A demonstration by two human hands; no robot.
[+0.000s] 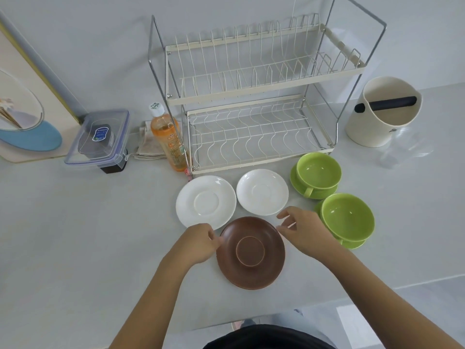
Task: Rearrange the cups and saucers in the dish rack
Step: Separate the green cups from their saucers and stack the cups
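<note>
Grip: left hand [201,244] pinches brown saucer [250,253] rim, right hand [305,231] fingers loosely spread at its far edge | saucer flat on bench [75,235], dish rack [251,96] bare | step: first pickup | next: lift, tilt upright into slot.

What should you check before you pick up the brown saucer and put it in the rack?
1. Left hand on the brown saucer: ok, fingers at its left rim.
2. Right hand gripping it: cannot tell, fingers sit by the right rim.
3. Nothing stacked on the saucer: ok.
4. Rack slots free: ok, both tiers hold nothing.
5. White saucers out of the way: not ok, one lies close to the brown rim.
6. Green cups safe from the right arm: cannot tell.
</note>
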